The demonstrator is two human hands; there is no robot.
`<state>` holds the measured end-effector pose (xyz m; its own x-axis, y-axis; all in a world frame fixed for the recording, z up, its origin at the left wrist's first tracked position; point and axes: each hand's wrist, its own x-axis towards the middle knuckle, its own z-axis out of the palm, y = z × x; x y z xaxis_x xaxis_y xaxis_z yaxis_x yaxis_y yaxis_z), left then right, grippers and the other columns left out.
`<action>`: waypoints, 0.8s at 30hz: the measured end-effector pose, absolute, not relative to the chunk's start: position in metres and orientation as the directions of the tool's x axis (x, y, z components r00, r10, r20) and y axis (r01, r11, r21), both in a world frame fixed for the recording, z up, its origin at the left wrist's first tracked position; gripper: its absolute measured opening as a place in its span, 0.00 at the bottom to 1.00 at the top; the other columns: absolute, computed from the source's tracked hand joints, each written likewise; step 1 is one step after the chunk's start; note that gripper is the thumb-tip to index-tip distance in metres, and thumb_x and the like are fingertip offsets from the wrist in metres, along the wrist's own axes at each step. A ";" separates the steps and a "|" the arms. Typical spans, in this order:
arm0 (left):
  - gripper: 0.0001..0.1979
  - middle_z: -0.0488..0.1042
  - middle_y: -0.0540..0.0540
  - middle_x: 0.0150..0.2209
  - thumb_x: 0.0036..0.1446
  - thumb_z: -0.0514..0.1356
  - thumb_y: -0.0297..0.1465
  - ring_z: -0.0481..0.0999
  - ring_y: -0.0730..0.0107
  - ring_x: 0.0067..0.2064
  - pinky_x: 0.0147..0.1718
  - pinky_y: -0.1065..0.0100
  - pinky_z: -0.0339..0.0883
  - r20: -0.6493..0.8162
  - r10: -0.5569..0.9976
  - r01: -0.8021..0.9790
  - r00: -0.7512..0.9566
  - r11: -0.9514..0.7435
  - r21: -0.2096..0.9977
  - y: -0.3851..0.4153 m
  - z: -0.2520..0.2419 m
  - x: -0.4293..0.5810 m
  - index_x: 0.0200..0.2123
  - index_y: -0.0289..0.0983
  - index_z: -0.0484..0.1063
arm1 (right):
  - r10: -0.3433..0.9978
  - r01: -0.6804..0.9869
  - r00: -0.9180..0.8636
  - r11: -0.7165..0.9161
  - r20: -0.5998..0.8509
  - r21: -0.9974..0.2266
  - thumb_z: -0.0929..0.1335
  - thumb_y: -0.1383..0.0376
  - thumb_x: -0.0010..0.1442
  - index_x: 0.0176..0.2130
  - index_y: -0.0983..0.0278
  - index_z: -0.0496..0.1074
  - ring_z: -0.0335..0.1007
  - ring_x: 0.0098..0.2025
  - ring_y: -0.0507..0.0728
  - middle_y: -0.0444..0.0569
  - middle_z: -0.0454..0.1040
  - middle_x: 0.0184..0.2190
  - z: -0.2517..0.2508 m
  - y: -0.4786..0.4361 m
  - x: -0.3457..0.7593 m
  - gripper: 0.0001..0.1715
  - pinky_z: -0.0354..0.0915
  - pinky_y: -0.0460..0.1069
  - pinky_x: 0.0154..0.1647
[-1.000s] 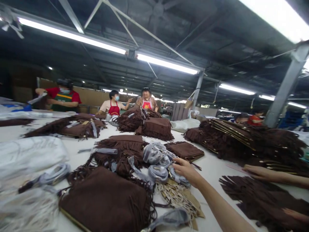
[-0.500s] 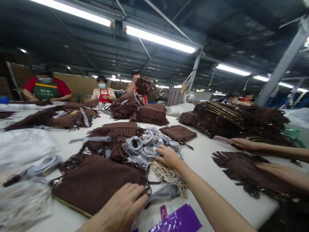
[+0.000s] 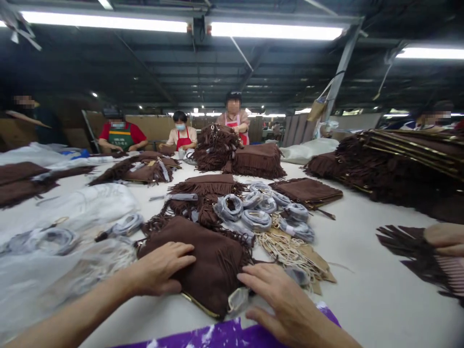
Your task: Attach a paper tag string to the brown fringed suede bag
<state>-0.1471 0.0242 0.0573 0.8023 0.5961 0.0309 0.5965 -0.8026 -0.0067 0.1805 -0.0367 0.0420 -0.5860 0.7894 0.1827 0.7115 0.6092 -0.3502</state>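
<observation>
A brown fringed bag with a gold-coloured zip edge lies flat on the white table in front of me. My left hand rests on the bag's left side, fingers spread. At the bag's right edge is my right hand, its fingers apart and touching the fringe. Between that hand and the bag's front corner sits a small clear plastic piece. Beyond the right hand lie tan tags with white strings and a heap of coiled straps in clear wrap.
A purple plastic sheet lies at the table's front edge. Plastic bags cover the left side. Tall stacks of brown bags stand at the right. A co-worker's hand with a pink comb works on fringe there. Several people sit or stand across the table.
My right hand has left the coiled straps and come back to the bag's right edge. My left hand has moved to the bag's left side. The view has turned right and levelled.
</observation>
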 end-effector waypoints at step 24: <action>0.23 0.73 0.41 0.47 0.53 0.52 0.17 0.73 0.60 0.45 0.45 0.62 0.67 0.158 0.652 0.664 0.741 -0.747 -0.030 0.031 0.068 -0.152 0.53 0.36 0.64 | 0.952 0.907 -0.305 0.285 -0.017 -0.312 0.59 0.66 0.69 0.38 0.62 0.73 0.78 0.40 0.60 0.52 0.81 0.36 0.051 0.009 0.112 0.15 0.61 0.49 0.36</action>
<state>-0.1520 0.0305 0.0681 0.7414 0.6522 0.1580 0.6638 -0.7473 -0.0301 0.1123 0.0094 0.0512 -0.3048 0.9523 -0.0173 0.9065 0.2845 -0.3119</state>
